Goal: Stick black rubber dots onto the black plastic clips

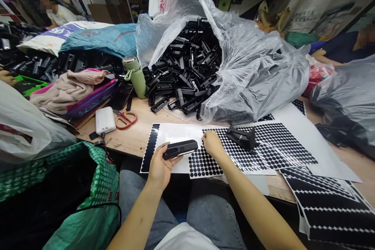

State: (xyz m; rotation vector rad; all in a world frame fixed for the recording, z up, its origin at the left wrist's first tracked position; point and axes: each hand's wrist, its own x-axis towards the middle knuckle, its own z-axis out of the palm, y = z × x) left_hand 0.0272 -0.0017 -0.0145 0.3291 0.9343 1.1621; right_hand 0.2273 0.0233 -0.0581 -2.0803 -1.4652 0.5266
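Grip of the left hand [159, 166] is wrapped around a black casing [180, 149], which is held above a white sheet [170, 129] near the front edge of the tabletop [134, 140]. The grip of the right hand [213, 144] is bunched at the left part of a sheet of black dots [205, 168]; whether anything is pinched there cannot be told. Just to the right, a second black piece [238, 138] is set down on the dots. Farther left, red-handled scissors [126, 120] are laid beside a white device [105, 120]. Behind, a green flask [136, 80] is stood beside heaped black parts [184, 62] at the mouth of a translucent plastic bag [258, 78]. At far left, a person [61, 15] in white is seen.
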